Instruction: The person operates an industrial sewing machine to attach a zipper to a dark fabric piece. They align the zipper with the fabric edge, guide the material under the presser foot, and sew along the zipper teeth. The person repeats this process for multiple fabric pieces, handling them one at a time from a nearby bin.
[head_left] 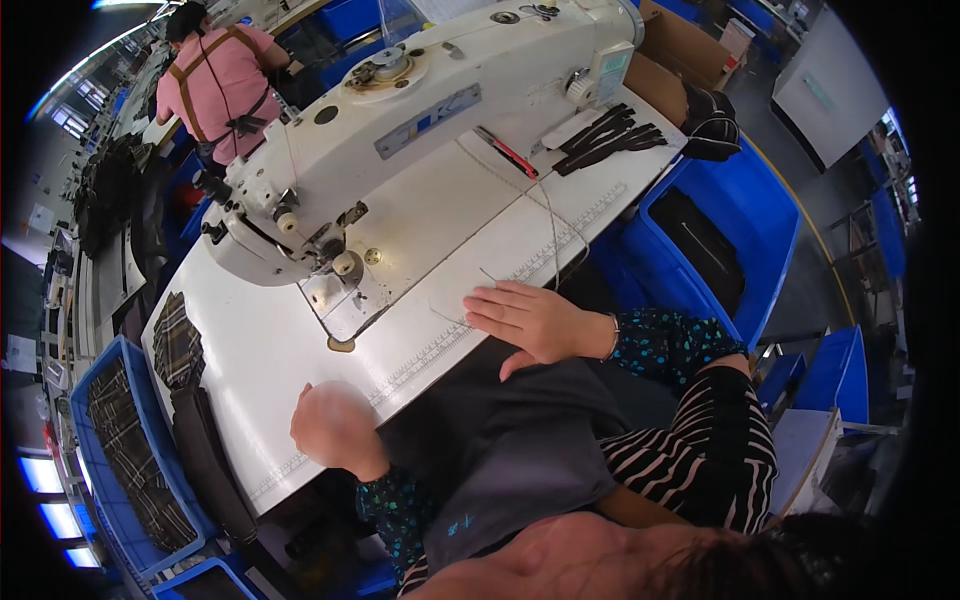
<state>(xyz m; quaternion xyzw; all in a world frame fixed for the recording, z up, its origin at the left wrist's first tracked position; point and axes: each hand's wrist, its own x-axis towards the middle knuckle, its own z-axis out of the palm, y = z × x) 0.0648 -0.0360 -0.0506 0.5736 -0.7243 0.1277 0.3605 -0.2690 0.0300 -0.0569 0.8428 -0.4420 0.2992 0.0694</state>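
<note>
A white industrial sewing machine stands across the white worktable, its needle area nearest my left side. My right hand lies flat at the front edge, fingers stretched out toward the left and thumb apart, holding nothing. It rests beside the printed ruler scale, close to some loose thin threads. My left hand is over the front edge, below the machine's needle plate. Motion smears its fingers, so whether they hold anything cannot be made out.
Dark fabric strips and a slim red tool lie on the table's right. Plaid fabric hangs at the left edge. Blue bins with dark cloth flank both sides. A person in pink works at far left.
</note>
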